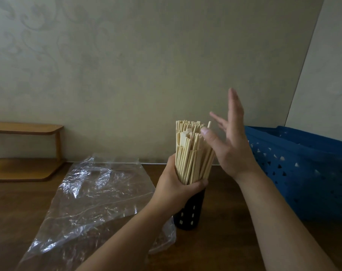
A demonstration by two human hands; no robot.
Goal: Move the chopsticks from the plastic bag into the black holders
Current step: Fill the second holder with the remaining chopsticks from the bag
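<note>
I have my left hand (175, 184) wrapped around the chopsticks (191, 153), its fingers (200, 182) clenched on the bundle right where it meets the rim of the holder (189, 214). The sticks stand nearly upright in the black holder, fanning a little toward the top, their ends uneven (a few square tips poke higher than the rest). Through the slots below my fingers I can see pale wood, so the sticks reach well down inside.

My right hand (231, 145) is released, palm flat and fingers spread, just beside the upper part of the bundle. Its thumb (207, 133) touches the sticks near their tops; the other fingers point up and away from them, gripping nothing.

The bag (91, 194) lies flat and crumpled on the bench (225, 241), to the outside of my left wrist, one corner reaching under my forearm up to the holder's base. I see no sticks in it. A blue basket (303, 169) sits beyond my right forearm, and a wooden shelf (29, 133) stands far past the bag against the wall.
</note>
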